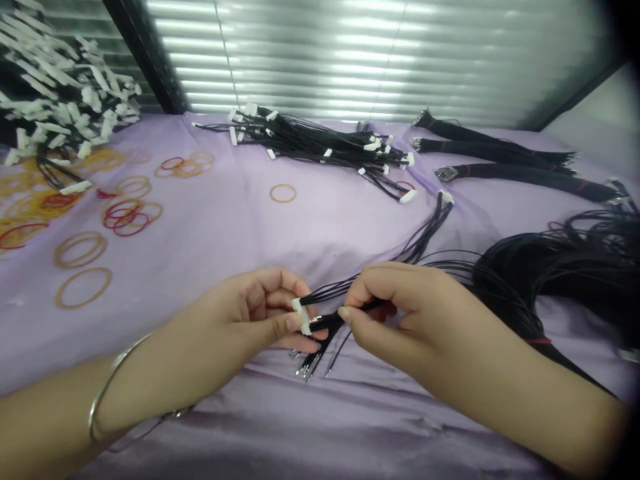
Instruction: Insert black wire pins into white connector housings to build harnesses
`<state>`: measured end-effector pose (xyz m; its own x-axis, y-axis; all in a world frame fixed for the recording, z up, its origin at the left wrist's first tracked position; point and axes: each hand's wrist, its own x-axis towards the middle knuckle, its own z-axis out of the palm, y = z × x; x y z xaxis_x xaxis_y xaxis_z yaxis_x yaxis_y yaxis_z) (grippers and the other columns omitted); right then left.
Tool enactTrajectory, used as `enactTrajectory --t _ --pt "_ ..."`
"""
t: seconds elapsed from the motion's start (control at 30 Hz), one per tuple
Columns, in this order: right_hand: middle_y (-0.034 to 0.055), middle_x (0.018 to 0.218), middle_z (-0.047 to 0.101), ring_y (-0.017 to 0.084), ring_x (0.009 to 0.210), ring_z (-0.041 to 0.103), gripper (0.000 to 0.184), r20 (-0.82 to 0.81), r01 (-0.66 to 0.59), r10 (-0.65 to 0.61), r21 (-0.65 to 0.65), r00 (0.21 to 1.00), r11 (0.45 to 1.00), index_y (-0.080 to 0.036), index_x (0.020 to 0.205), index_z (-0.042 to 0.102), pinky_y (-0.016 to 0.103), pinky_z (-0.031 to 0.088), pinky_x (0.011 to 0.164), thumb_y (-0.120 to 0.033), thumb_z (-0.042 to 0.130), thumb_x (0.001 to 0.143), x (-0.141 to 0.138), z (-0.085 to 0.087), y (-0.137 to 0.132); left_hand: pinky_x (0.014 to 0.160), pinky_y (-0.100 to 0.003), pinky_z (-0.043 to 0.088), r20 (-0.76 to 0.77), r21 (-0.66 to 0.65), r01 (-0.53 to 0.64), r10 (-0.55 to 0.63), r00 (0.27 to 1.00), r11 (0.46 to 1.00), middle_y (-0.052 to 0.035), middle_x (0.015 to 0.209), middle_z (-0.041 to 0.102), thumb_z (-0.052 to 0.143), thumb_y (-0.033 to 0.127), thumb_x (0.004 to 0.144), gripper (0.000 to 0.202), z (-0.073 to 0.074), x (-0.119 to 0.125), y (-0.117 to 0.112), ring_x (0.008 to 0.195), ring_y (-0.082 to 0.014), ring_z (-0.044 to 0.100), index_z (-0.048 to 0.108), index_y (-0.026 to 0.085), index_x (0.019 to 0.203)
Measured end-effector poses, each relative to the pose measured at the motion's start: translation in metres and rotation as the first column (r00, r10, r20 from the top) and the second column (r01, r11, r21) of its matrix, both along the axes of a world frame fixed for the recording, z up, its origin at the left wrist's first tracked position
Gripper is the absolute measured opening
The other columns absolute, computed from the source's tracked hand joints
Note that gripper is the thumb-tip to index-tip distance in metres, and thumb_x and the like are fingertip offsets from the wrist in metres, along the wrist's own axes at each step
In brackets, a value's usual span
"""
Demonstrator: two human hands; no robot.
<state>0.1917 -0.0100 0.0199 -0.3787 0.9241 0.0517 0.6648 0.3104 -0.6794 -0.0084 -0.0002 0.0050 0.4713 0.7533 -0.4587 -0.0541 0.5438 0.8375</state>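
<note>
Your left hand (250,317) pinches a small white plastic connector (302,312) at its fingertips, just beside your right hand (407,307), which grips thin black metal-tipped wires (329,322) near that connector, above a creased lilac cloth (215,233) reaching back towards pale horizontal slatted blinds (310,60).

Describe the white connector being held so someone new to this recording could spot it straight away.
Over the purple cloth, find the left hand, the one with the silver bangle on its wrist. It pinches a small white connector, with black wires running from it toward the right hand. The other white connectors in view sit apart from the hands; only this one is gripped.
</note>
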Motion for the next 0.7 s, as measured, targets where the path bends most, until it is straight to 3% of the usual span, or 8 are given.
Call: enactTrajectory --t 0.13,0.37,0.5,0.7 --pt "-0.0073 0.055 0.06 0.007 0.047 0.053 0.015 0.0 -0.021 0.021 0.034 1.0 0.999 -0.022 0.061 0.063 0.02 0.037 0.042 -0.016 0.063 0.075 -0.0017 -0.0005 0.0015 0.067 -0.018 0.056 -0.017 0.014 0.001 -0.001 1.0 1.0 -0.0015 0.076 0.069 0.071 0.013 0.076 0.012 0.0008 0.0012 -0.0006 0.072 -0.0134 0.068 0.06 0.016 0.081" --pt "-0.005 0.061 0.062 0.007 0.057 0.055 0.016 0.047 -0.099 0.091 0.236 0.995 0.967 -0.02 0.063 0.063 0.02 0.041 0.05 -0.007 0.067 0.071 0.0 -0.0005 0.0011 0.069 -0.022 0.057 -0.028 0.003 0.001 0.0 1.0 1.0 -0.0016 0.075 0.071 0.069 0.012 0.077 0.01 0.0022 0.0011 0.0013 0.073 -0.0158 0.071 0.062 0.017 0.082" --pt "-0.0045 0.063 0.062 0.007 0.057 0.055 0.014 0.063 -0.111 0.099 0.224 0.993 0.968 -0.02 0.065 0.065 0.021 0.04 0.051 -0.008 0.067 0.073 0.0 -0.0006 0.0009 0.069 -0.025 0.059 -0.056 0.003 -0.007 0.007 0.998 1.0 -0.0006 0.072 0.07 0.07 0.011 0.074 0.012 0.002 0.0014 0.0006 0.074 -0.0201 0.072 0.063 0.017 0.082" --pt "-0.0034 0.065 0.062 0.007 0.057 0.054 0.012 0.072 -0.105 0.093 0.2 0.993 0.974 -0.019 0.066 0.065 0.022 0.039 0.051 -0.012 0.066 0.075 0.0004 0.0002 -0.001 0.066 -0.022 0.058 -0.068 0.007 -0.013 0.013 0.998 1.0 0.0022 0.068 0.07 0.067 0.007 0.073 0.012 0.0035 0.0063 0.0024 0.069 -0.0178 0.072 0.063 0.018 0.077"
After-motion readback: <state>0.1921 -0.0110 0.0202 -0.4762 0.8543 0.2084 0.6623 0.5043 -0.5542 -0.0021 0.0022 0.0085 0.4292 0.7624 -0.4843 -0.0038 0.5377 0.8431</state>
